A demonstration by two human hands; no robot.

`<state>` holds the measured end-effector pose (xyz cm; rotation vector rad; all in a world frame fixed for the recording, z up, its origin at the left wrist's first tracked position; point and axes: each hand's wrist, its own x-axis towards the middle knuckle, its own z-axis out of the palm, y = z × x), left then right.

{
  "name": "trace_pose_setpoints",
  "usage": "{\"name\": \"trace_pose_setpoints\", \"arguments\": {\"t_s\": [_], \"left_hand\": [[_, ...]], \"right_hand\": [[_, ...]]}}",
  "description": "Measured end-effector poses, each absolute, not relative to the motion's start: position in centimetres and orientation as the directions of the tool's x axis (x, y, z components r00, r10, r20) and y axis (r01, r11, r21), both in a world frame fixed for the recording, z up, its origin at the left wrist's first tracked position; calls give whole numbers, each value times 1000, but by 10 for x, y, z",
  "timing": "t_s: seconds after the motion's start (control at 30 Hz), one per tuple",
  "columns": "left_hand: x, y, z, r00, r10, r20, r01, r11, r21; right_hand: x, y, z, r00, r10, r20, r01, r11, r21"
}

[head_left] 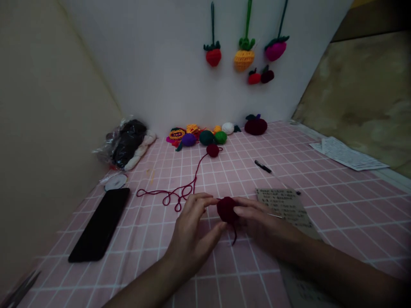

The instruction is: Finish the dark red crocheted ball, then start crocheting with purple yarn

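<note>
My left hand (192, 233) and my right hand (261, 222) meet over the pink checked cloth (154, 239), both pinching a small dark red crocheted piece (226, 209). A short yarn tail hangs below it. A dark red yarn strand (180, 192) runs in loops across the cloth to a small dark red yarn ball (212, 150) farther back. Under my right wrist lies a printed paper sheet (285, 205).
A black phone (101, 224) and a round white disc (116, 182) lie at left, a plastic bag of yarn (126, 143) behind them. Several coloured crocheted pieces (205, 136) line the back wall; more hang above. A black pen (263, 166) and papers (348, 155) lie right.
</note>
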<state>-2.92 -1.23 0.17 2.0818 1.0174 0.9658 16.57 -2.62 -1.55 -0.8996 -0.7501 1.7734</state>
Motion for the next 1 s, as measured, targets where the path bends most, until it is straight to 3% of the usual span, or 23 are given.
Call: {"name": "trace_pose_setpoints", "arguments": {"t_s": [0.47,0.77,1.0], "left_hand": [[-31,-10,2,419,840,345,418,-516,748],[-27,-7,-3,513,808,291,435,-537,723],[-23,-8,-2,475,837,272,410,-484,773]], "right_hand": [[169,-23,-11,-303,923,-239,-521,-370,-769],[167,-28,-20,-359,914,-190,-407,-336,-849],[166,-28,-12,-374,921,-106,-302,-229,-925]]}}
